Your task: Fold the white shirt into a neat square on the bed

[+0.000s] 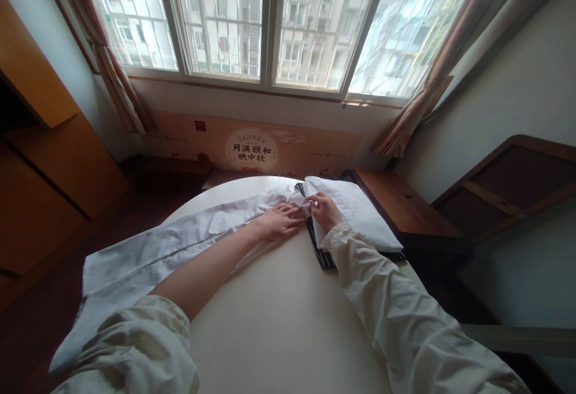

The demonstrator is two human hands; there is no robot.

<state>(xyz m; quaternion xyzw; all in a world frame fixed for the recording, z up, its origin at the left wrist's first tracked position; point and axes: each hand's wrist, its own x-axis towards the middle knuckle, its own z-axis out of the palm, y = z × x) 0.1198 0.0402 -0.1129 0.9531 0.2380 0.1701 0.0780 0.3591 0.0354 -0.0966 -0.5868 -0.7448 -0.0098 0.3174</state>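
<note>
A long white garment (180, 235) stretches across the table from its far middle and hangs over the left edge. Fingers spread, my left hand (281, 221) lies flat on the garment's narrow end. Beside it, my right hand (323, 209) pinches a bit of the white cloth at that end between thumb and fingers. Just right of the pinch is a folded white cloth (360, 214), stacked on a black-and-white striped cloth (321, 257). My right wrist rests over this stack and covers part of it.
The pale table (288, 322) has a rounded far edge. Behind it stand a wooden cabinet (396, 202) at right and a printed banner (292, 148) below the barred windows (225, 16). A wooden chair back (508, 184) leans at far right.
</note>
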